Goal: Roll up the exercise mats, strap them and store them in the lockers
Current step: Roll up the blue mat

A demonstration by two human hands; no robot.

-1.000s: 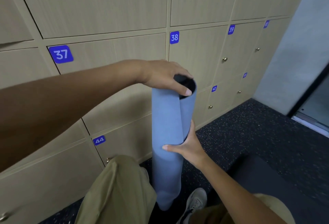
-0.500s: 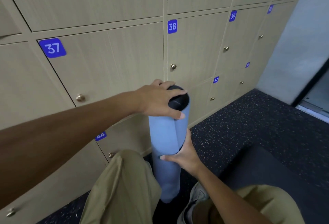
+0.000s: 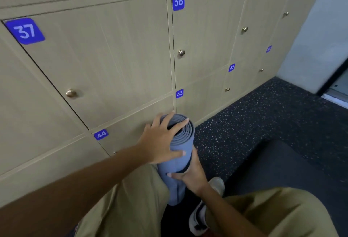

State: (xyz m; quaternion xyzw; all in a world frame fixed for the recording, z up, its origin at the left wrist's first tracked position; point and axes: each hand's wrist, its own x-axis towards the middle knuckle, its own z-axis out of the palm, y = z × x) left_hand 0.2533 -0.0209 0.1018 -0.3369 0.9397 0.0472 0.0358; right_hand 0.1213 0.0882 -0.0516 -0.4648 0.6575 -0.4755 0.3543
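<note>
A rolled blue exercise mat (image 3: 183, 142) stands on end on the floor between my knees, its spiral top showing. My left hand (image 3: 162, 140) lies over the top end, fingers spread across the rim and thumb against the side. My right hand (image 3: 190, 173) grips the roll lower down from the right, fingers wrapped around its front. No strap is visible on the roll. The lockers (image 3: 105, 63) form a beige wall right behind the mat, all doors closed.
Locker doors carry blue number tags 37 (image 3: 25, 30), 38 (image 3: 178, 1), 43 (image 3: 179, 93), 44 (image 3: 101, 134) and brass knobs (image 3: 71, 93). A dark flat mat (image 3: 282, 163) lies on the speckled floor (image 3: 254, 116) to the right. My knees and a shoe (image 3: 211, 199) crowd the roll's base.
The view has dropped lower and closer to the roll's top. My left hand shifted from capping the end to spreading over its rim. My right hand keeps its grip.
</note>
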